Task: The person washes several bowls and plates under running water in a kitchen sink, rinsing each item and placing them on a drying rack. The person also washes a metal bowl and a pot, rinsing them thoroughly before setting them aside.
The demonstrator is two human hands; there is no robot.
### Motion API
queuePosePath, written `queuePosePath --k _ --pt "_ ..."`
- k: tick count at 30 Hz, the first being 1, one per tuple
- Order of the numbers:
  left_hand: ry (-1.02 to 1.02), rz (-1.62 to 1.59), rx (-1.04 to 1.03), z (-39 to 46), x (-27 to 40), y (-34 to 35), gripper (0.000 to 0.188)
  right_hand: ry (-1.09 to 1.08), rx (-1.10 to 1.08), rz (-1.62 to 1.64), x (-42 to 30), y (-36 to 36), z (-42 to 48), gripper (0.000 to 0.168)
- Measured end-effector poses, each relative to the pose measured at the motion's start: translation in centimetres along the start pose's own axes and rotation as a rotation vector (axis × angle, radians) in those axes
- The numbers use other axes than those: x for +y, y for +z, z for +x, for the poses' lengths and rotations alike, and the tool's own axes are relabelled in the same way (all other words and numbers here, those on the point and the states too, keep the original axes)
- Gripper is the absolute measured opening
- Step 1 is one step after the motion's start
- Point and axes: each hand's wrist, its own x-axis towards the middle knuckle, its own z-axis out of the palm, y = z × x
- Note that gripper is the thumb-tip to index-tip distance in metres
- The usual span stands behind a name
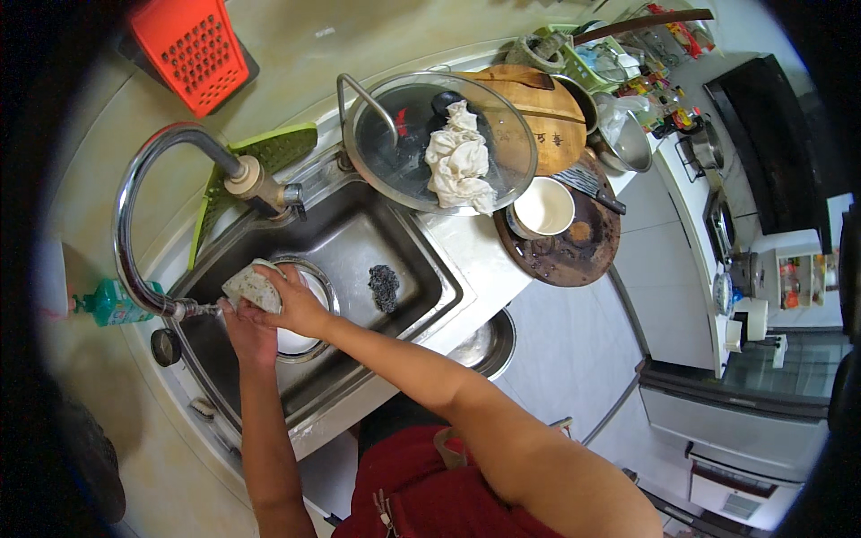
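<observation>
Both hands are over the stainless steel sink [356,242], beside the end of the curved chrome tap [128,222]. My right hand [299,306] grips a white bowl with a speckled pattern [252,286], its fingers over the near side. My left hand [252,336] holds the same bowl from its lower edge, its fingers partly hidden. A clear stream of water [207,309] runs from the spout towards the bowl. Under my hands is a round metal basin [328,286] with white dishware [296,343] in it, largely covered. A dark scouring pad [383,288] lies on the sink floor.
A glass lid [377,181] bearing a crumpled white cloth [461,158] overhangs the sink's far corner. A round chopping board [592,259] carries a white cup [548,208] and a knife [609,202]. A green soap bottle [121,302] stands left of the tap.
</observation>
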Motion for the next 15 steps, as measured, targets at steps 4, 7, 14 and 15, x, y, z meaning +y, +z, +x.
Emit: queuePosePath --k 4,7,14,15 --pt "0.182 0.757 -0.274 -1.9 -0.6 2.1 0.063 0.23 0.134 0.373 0.5 -1.4 1.1 0.073" --pt "0.37 2.171 -0.661 -3.2 1.2 1.1 0.059 0.553 0.121 0.651 1.3 -2.4 0.9 0.069" --pt "0.886 2.521 -0.553 -1.7 1.2 -4.6 0.053 0.099 0.183 -0.589 -1.1 -5.3 -4.0 0.074" --pt "0.865 2.48 -0.512 -1.4 0.8 -5.5 0.055 -0.032 0.252 -0.687 -1.4 -5.9 -4.5 0.075"
